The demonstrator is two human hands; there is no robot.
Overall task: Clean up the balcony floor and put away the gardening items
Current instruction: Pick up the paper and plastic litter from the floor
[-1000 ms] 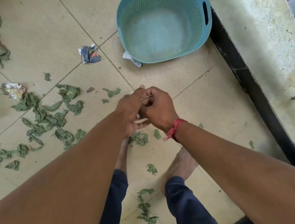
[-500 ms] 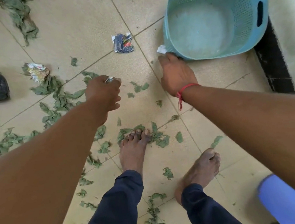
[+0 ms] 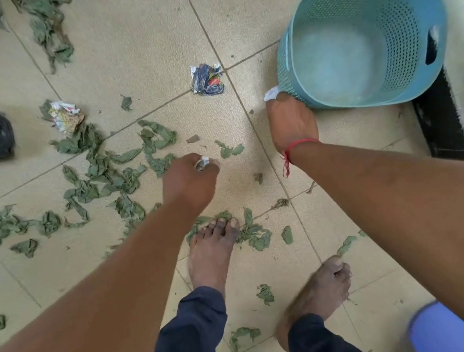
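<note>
teal perforated plastic basket (image 3: 402, 41) looks empty, cleanup barely begun

wilted green leaf scraps (image 3: 99, 176) lie all over the beige tiled floor (image 3: 131, 40), plus a crumpled blue printed wrapper (image 3: 207, 79) and a crumpled white-yellow paper wad (image 3: 66, 117), none picked up. hands are well apart: left hand (image 3: 189, 178) is curled tight round a small white-silver scrap (image 3: 202, 162), low over the leaves; right hand (image 3: 291, 119) is down at the basket's near wall, against a white paper scrap (image 3: 272, 93) on the floor, fingers hidden, so can't tell if it grips. basket stands on the floor at right, bottom bare. my read: nearly all litter left.
</note>
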